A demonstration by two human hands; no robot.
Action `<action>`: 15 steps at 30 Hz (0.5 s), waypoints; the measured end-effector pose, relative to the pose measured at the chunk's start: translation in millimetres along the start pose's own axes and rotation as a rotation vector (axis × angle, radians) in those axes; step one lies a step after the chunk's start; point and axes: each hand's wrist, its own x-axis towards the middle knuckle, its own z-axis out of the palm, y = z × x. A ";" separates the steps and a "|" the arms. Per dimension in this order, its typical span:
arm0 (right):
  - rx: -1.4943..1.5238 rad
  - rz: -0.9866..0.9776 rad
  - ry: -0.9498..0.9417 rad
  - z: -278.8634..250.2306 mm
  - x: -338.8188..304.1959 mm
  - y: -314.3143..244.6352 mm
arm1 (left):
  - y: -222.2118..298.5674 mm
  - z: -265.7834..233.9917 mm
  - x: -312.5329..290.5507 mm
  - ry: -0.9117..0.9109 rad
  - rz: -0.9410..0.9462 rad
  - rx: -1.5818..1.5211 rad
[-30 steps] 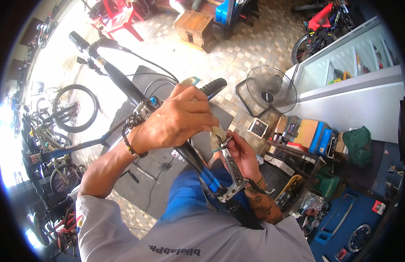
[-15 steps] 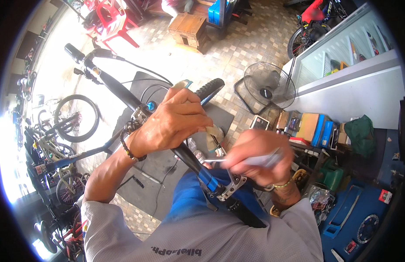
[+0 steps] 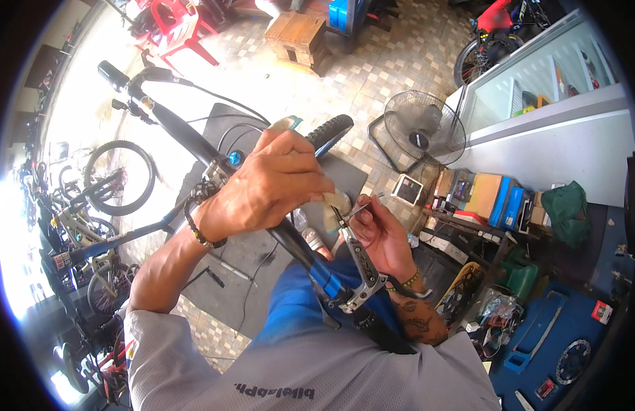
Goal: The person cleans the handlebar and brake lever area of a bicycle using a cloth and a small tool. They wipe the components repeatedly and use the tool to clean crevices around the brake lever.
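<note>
1. At left, black handlebar (image 3: 184, 133), slanting from upper left down toward the grey shirt (image 3: 283, 363).
2. Left hand (image 3: 269, 181): over the bar, curled closed and pinching a pale cloth (image 3: 336, 207); pose much as half a second ago, so apparently steadying.
3. Out of the cloth, thin dark hose (image 3: 340, 220), leading to the grey brake lever (image 3: 362, 257) on the bar's lower stretch; now in plain view, free of the blurred sweep across it.
4. Right hand (image 3: 388, 244): lowered beside the lever's upper end, pinching a thin metal tool (image 3: 367, 205); probably back to close work there. Contact with the hose: cannot tell.
5. Farther right, tan cardboard box (image 3: 484, 200), contents hidden.
6. Clear plastic bags (image 3: 497, 316), full of small items, too cluttered to identify.
7. White display case (image 3: 536, 154), with yellow and red things behind glass.
</note>
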 end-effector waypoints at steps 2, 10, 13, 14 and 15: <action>0.067 0.031 0.009 -10.0 2.1 6.5 | 1.4 2.3 -0.7 0.010 -0.007 -0.008; 0.138 0.122 -0.052 -7.8 2.2 6.0 | -0.9 1.5 -1.5 0.027 0.022 -0.028; 0.045 0.096 -0.081 15.3 2.7 2.8 | -0.5 0.3 -2.9 0.033 0.014 -0.034; 0.052 0.098 -0.055 16.3 3.8 1.8 | -0.8 0.2 -3.4 0.035 0.011 -0.034; 0.061 0.097 -0.022 15.2 1.7 1.2 | 0.0 1.5 -4.0 0.036 0.009 -0.043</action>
